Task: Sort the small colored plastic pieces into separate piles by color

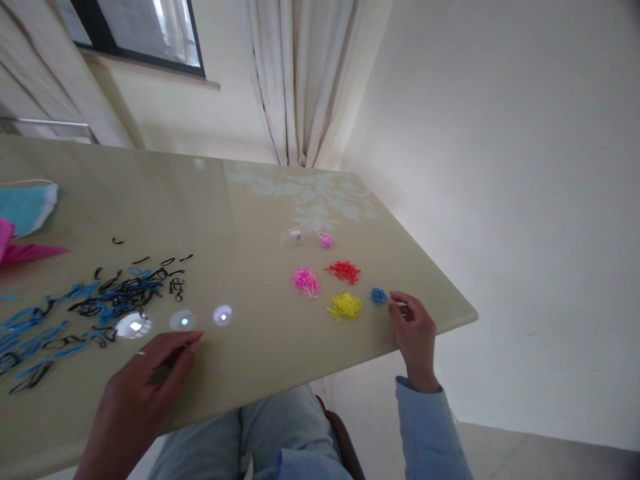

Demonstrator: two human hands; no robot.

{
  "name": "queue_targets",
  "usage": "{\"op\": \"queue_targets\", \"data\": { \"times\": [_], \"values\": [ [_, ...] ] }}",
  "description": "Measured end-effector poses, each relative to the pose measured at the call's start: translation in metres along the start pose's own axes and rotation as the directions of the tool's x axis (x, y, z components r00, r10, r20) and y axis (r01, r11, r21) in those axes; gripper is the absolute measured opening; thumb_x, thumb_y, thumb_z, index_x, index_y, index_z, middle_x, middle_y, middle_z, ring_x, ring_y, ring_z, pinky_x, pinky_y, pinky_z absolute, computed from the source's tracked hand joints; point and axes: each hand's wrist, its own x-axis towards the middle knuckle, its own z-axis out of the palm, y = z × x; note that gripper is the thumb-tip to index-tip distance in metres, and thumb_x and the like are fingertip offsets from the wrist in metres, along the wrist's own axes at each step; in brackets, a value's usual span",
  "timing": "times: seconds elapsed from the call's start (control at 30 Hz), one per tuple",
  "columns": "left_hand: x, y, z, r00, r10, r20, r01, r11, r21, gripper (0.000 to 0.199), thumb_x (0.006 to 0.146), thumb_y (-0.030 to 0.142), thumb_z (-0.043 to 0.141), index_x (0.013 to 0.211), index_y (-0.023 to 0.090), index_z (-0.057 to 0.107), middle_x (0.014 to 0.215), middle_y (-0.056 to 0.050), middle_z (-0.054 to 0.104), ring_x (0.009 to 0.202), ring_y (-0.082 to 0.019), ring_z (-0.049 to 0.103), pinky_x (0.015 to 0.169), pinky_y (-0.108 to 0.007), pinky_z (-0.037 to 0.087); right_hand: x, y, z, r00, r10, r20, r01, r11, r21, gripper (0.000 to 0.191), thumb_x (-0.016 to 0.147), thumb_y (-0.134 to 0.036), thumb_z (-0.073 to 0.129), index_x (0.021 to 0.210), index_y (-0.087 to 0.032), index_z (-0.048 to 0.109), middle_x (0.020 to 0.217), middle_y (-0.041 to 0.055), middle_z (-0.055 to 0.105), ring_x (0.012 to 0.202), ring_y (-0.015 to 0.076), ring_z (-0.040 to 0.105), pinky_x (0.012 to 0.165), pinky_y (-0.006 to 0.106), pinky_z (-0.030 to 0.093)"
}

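Observation:
Over the table's near left part, my left hand (147, 387) has thumb and index fingertip pinched together; anything between them is too small to make out. To its upper left lie black and blue elastic bands (120, 293) in a loose, spread-out tangle. At the right, my right hand (414, 325) rests its closed fingertips at the edge of a small blue heap of bands (379, 296). What those fingertips hold, if anything, is hidden. Beside this heap are a yellow heap (345, 305), a red heap (344, 271) and a pink heap (305, 282) of similar small bands.
Behind the heaps lie a clear plastic tube (300, 232) and a small pink ring-topped piece (325, 240). A blue face mask (27, 207) and a bright pink item (30, 253) sit far left. The table (280, 347) ends near the right wall.

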Motion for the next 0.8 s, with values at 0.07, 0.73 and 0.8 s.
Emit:
{"op": "queue_targets", "data": {
  "times": [0.07,0.73,0.8],
  "values": [
    [0.000,0.003,0.000,1.000,-0.009,0.007,0.010,0.999,-0.032,0.028,0.086,0.050,0.058,0.096,0.027,0.072,0.100,-0.004,0.074,0.093,-0.024,0.069,0.087,-0.034,0.055,-0.008,-0.011,0.001,0.999,-0.030,-0.025,0.030,0.999,0.011,0.030,0.087,-0.042,0.061,0.097,-0.016,0.072,0.090,0.0099,0.072,0.067,0.0169,0.061,0.060,0.029,0.048],
    [0.001,-0.007,-0.043,0.984,-0.025,-0.178,0.011,0.997,-0.079,0.021,0.093,0.029,0.052,0.095,0.020,0.072,0.095,-0.006,0.073,0.085,-0.018,0.068,0.076,-0.028,0.054,-0.072,-0.105,0.097,0.631,-0.484,0.607,0.320,0.875,0.364,0.044,0.099,-0.049,0.046,0.071,-0.021,0.065,0.060,0.0017,0.064,0.055,0.0161,0.062,0.054,0.025,0.049],
    [0.002,-0.023,-0.059,0.974,-0.045,-0.224,0.043,0.999,-0.014,0.022,0.093,0.029,0.052,0.096,0.019,0.072,0.098,-0.007,0.072,0.083,-0.018,0.067,0.076,-0.029,0.054,-0.073,-0.099,0.094,0.622,-0.469,0.627,0.319,0.883,0.344,0.055,0.100,-0.053,0.041,0.056,-0.022,0.053,0.050,-0.0005,0.054,0.046,0.0136,0.053,0.047,0.024,0.042]
  ]
}}
